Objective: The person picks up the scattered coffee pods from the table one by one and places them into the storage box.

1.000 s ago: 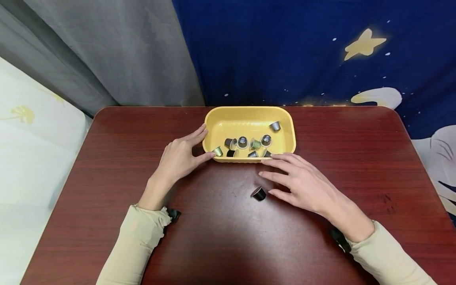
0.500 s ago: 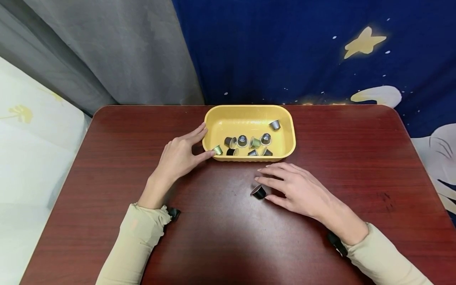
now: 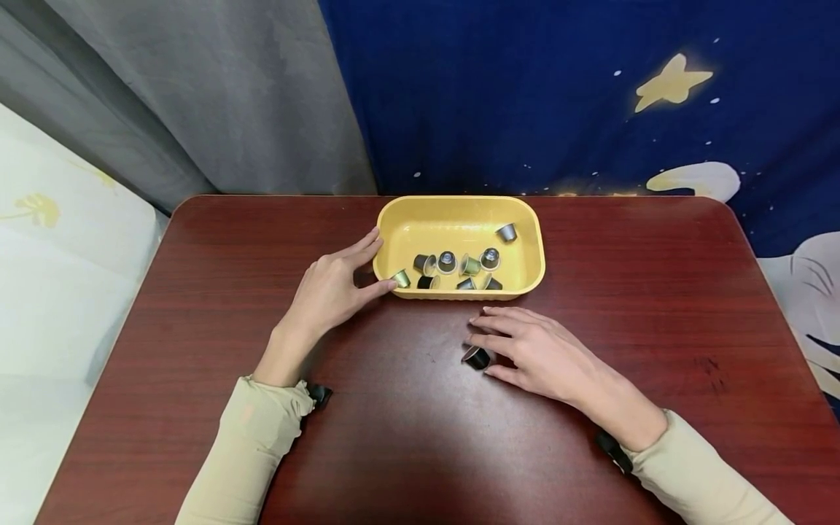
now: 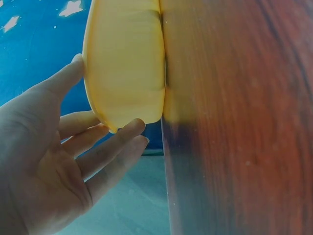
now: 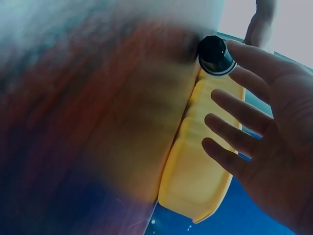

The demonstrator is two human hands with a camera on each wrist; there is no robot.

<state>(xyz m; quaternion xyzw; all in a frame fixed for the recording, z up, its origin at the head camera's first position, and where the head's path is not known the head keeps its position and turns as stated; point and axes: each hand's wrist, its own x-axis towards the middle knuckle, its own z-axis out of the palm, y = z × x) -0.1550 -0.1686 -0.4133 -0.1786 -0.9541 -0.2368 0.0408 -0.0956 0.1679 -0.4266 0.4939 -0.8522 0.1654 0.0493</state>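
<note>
A yellow plastic tray [image 3: 446, 235] stands at the back of the table, with several coffee capsules [image 3: 447, 262] in green, black and silver lying inside. My left hand [image 3: 326, 293] rests at its left end, the thumb touching the front left corner and the fairly straight fingers along the side. In front of the tray, a black coffee capsule [image 3: 475, 358] lies tilted on the table. Around it reaches my right hand [image 3: 554, 357], fingers relaxed above and thumb beside it. The right wrist view has this capsule [image 5: 215, 55] near the thumb and index finger, without a clear grip.
The dark red wooden table [image 3: 367, 452] spreads around the tray and both forearms. Behind its far edge hang a grey curtain [image 3: 262, 102] and a dark blue curtain [image 3: 499, 95] printed with stars. A white printed cloth [image 3: 59, 292] is at the left.
My right hand has come away from the tray's front rim and lowered toward the black capsule, the thumb and fingers now about it. The capsule, tray and left hand stay in place.
</note>
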